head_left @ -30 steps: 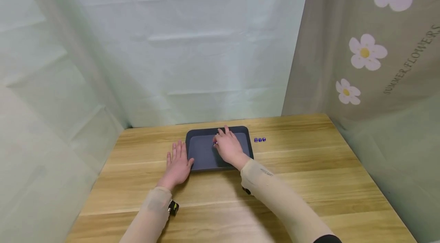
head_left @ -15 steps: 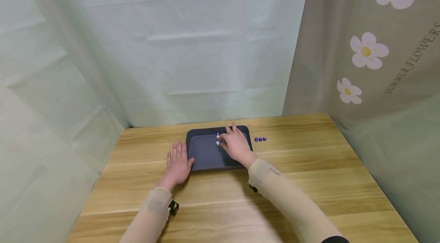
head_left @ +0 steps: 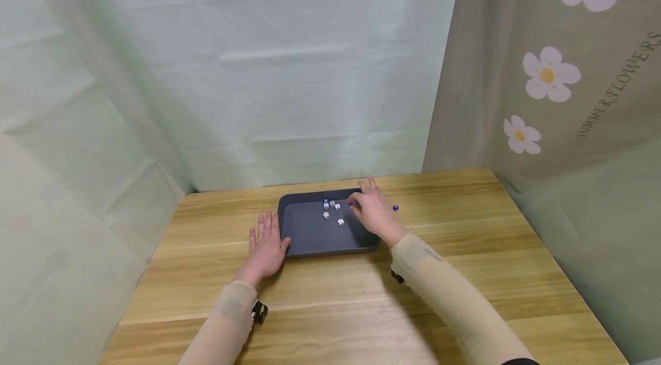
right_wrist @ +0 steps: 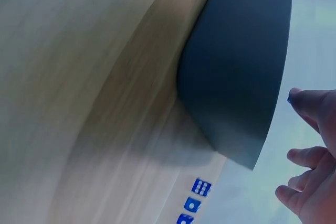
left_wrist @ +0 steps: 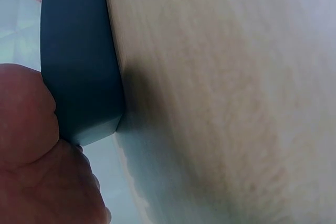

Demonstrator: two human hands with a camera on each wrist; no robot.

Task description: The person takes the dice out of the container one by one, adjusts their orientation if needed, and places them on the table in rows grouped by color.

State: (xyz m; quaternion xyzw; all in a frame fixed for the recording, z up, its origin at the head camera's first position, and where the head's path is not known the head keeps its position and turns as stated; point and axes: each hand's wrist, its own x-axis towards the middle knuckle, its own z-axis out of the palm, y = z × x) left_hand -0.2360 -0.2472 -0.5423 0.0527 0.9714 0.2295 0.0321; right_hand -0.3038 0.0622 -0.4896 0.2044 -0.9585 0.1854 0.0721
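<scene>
A dark grey tray [head_left: 310, 241] lies on the table. Inside it several white dice [head_left: 341, 222] are scattered, with a blue die [head_left: 326, 201] near the back wall. My left hand [head_left: 267, 250] rests at the tray's left side, fingers straight and thumb against the rim. Over the tray's right part, my right hand [head_left: 376, 213] pinches a blue die [head_left: 350, 204] between thumb and finger. Only a speck of that die shows at the fingertip in the right wrist view. Three blue dice [right_wrist: 192, 204] stand in a row on the table, right of the tray.
The wooden table [head_left: 320, 307] ends at a pale curtain [head_left: 310, 95] behind the tray. A flowered curtain [head_left: 475, 95] hangs at the right. My right hand hides part of the blue dice row in the head view.
My right hand has moved right across the tray, carrying the blue die toward the right rim and uncovering white dice. The left hand has stayed in place.
</scene>
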